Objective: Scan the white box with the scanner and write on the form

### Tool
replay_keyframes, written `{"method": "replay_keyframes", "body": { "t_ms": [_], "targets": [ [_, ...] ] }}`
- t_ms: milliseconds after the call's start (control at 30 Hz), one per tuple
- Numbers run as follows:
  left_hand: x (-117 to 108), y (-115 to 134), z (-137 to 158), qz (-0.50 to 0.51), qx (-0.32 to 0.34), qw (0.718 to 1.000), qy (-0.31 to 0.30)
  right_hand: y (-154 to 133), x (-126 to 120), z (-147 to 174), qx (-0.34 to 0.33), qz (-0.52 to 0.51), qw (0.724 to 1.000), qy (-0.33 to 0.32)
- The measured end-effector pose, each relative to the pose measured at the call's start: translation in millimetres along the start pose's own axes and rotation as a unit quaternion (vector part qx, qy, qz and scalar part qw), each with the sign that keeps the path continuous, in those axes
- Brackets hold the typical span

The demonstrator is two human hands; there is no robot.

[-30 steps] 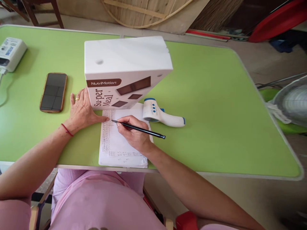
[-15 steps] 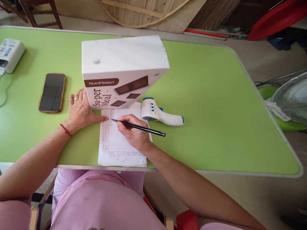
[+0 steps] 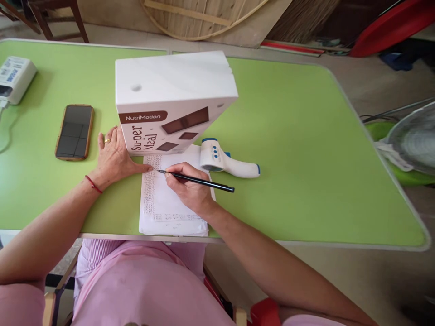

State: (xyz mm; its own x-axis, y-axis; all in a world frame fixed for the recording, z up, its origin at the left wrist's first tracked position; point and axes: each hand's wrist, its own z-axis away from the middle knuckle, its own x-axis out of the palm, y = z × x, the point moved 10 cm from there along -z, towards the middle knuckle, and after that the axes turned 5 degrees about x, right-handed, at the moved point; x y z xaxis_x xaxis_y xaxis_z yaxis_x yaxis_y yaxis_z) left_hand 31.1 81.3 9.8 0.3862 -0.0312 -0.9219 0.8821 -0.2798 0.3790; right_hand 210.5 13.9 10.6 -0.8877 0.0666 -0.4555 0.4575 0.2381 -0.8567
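Note:
My right hand [image 3: 190, 186] pinches a black pen [image 3: 210, 184], its tip at the handwriting on a stack of white paper sheets [image 3: 180, 199]. Rows of small writing run down the left side of the top sheet and along its lower edge. My left hand [image 3: 115, 154] lies spread on the table, thumb on the paper's left edge and fingers beside a white NutriMotion box [image 3: 176, 74]. The box stands upright at the far end of the sheets. A white and blue infrared thermometer [image 3: 229, 160] lies to the right, partly over the paper.
A phone [image 3: 74, 132] in a brown case lies left of my left hand. At the far left a white device [image 3: 15, 79] with a cable sits on the green table [image 3: 306, 158]. Beyond the table's right side is a clear plastic-covered item [image 3: 414, 136].
The pen tip and my right hand have shifted very slightly to the left. My left hand, the box and the thermometer stay in place.

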Motion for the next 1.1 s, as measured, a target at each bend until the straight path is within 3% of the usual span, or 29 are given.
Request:
{"method": "replay_keyframes", "body": {
  "t_ms": [333,633,1100],
  "targets": [
    [-1,-1,0,0.010,0.019,0.999,0.027,-3,-5,0,-0.014,0.002,1.000,0.026],
    [-3,0,0,0.006,0.018,1.000,0.021,-4,-2,0,-0.012,-0.003,1.000,0.010],
    [-2,1,0,-0.024,-0.003,1.000,-0.007,-9,-10,3,-0.047,-0.011,0.998,0.050]
  ]
}}
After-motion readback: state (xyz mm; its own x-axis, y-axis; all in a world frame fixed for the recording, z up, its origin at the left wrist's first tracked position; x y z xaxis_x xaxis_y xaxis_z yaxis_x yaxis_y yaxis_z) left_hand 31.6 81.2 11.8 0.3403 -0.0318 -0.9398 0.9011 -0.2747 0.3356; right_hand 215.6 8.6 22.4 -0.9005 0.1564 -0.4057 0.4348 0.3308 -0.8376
